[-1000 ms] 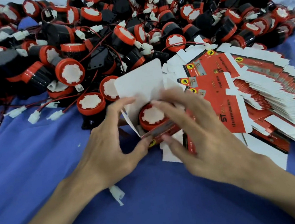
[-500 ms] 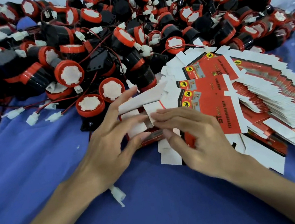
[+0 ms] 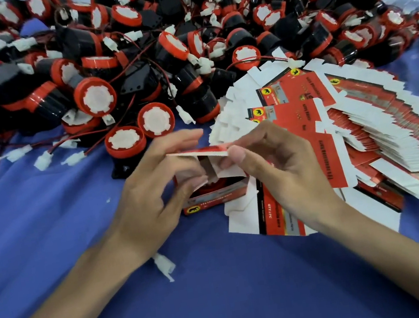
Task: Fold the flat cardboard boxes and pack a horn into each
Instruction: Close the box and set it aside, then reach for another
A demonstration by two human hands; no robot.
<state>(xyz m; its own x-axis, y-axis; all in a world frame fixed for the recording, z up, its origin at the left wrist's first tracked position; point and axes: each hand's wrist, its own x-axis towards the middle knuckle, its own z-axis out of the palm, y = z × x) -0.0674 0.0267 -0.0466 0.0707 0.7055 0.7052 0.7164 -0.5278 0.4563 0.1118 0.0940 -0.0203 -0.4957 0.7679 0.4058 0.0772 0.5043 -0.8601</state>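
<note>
Box [image 3: 214, 204]: a red printed carton is stood on the table between the two hands, with its lid flap [image 3: 199, 152] held almost level above the open top.
Contents: a horn [image 3: 211, 186] is partly seen inside the box, dark with some red; the rest is hidden by the flap and fingers.
Left hand [image 3: 149, 196]: curled round the box's left side, with the index finger laid over the lid flap.
Right hand [image 3: 282, 171]: the right end of the lid flap is pinched between thumb and fingers.
Flat boxes [image 3: 364, 132]: fanned in a stack just right of the box, some lying under the right hand.
Loose horns [image 3: 158, 56]: heaped behind the box, with red wires and white plugs tangled among them.
Connector [image 3: 165, 266]: a white one is seen alone in front of the box, by the left wrist.
Table [image 3: 227, 308]: covered in blue cloth.
</note>
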